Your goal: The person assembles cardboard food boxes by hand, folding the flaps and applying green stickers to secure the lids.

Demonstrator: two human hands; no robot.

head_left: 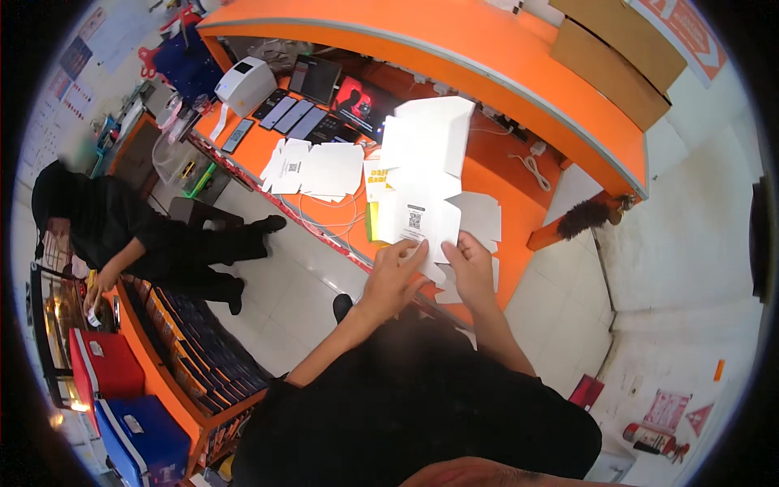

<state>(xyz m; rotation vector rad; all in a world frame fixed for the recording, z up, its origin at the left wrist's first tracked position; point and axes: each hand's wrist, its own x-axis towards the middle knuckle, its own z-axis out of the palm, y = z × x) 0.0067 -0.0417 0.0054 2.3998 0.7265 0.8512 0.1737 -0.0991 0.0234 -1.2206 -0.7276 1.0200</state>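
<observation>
An unfolded white cardboard box blank [426, 174] is held up in front of me, over the orange counter. Its lower panel carries a printed square code. My left hand [396, 280] is closed on the lower left edge, fingertips on the panel. At the lower right edge my right hand [472, 272] pinches the board between thumb and fingers. More flat white blanks [483, 219] lie on the counter beneath and to the right. A pile of similar blanks [329, 169] rests to the left. Part of a yellow and white package [376, 195] shows behind the held blank.
The orange counter [519, 272] holds a white label printer [246, 85], several phones [294, 118], a screen [357, 105] and a white cable [531, 174]. An orange shelf [454, 49] overhangs its back, with brown cartons [621, 57] on top. Another person [146, 227] stands at the left.
</observation>
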